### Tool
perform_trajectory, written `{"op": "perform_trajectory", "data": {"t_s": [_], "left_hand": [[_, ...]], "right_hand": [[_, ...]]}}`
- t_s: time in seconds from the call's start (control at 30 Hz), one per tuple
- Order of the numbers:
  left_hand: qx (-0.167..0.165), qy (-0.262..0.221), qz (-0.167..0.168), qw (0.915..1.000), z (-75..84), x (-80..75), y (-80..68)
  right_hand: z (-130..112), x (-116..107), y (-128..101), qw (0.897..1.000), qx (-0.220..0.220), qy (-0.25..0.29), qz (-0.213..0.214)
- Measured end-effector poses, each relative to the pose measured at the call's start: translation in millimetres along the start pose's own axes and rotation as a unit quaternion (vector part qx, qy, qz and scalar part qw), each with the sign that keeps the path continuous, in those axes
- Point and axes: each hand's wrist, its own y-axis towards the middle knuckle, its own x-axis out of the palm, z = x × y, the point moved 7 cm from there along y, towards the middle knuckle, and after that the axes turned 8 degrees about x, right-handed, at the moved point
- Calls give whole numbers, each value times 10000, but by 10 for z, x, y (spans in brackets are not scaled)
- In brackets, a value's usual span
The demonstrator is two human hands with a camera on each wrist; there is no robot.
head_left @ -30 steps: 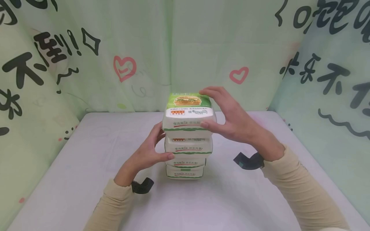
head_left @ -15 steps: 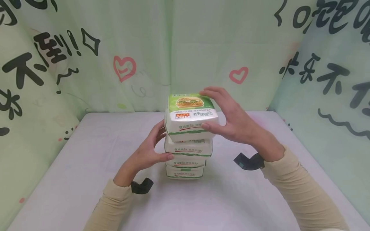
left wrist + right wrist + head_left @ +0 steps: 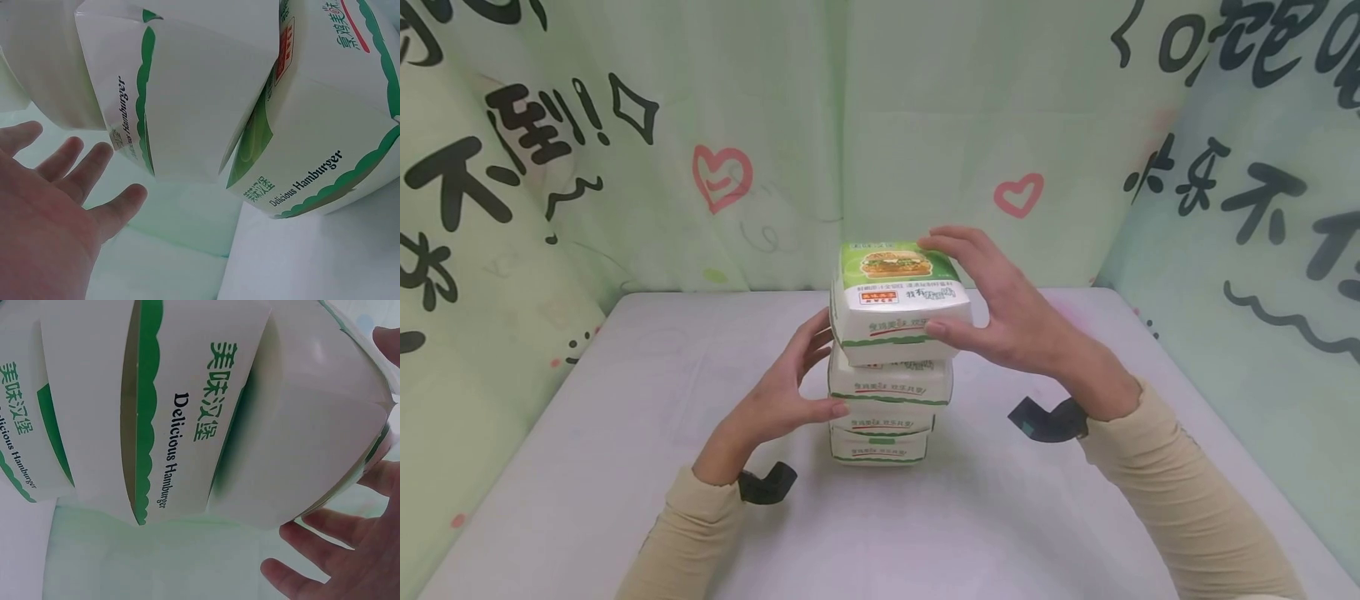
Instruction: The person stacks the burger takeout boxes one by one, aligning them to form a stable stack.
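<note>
Four burger boxes stand in one column before you, and your right hand (image 3: pixel 1011 321) has the top box (image 3: pixel 898 304): thumb against its near front face, fingers curled over the far right corner of the lid. Your left hand (image 3: pixel 778 396) stands beside the column with its fingers straight and slightly spread, the thumb tip against the third box (image 3: pixel 883 422); whether the fingertips meet the second box (image 3: pixel 889 382) you cannot tell from the head view, and the left wrist view shows a gap between the fingers (image 3: pixel 94 169) and the cardboard. All the boxes are closed, so their contents are hidden. The top box sits skewed, turned a little and overhanging the second box on your right; the bottom box (image 3: pixel 877 451) rests on the white table (image 3: pixel 625 433). The column stands near the table's middle, with bare surface on every side and the printed green curtains (image 3: pixel 587 150) well behind and to the sides. The lid carries a burger photograph on green; the sides bear green scalloped edging, Chinese characters and the words "Delicious Hamburger".
</note>
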Motion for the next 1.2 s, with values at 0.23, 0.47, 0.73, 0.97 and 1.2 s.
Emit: {"op": "perform_trajectory", "data": {"t_s": [0.23, 0.47, 0.73, 0.97, 1.2], "left_hand": [[44, -60, -24, 10000, 11, 2, 19], [14, -52, 21, 10000, 19, 16, 29], [76, -111, -20, 9999, 42, 27, 46], [48, 159, 22, 9999, 50, 30, 23], [43, 275, 96, 9996, 44, 27, 12]], "right_hand": [[-19, -3, 4, 10000, -74, 33, 40], [-63, -5, 12, 9997, -209, 49, 143], [-59, -1, 11, 9994, -293, 94, 165], [-59, -2, 9, 9994, -295, 52, 179], [-70, -13, 12, 9994, -289, 14, 209]]}}
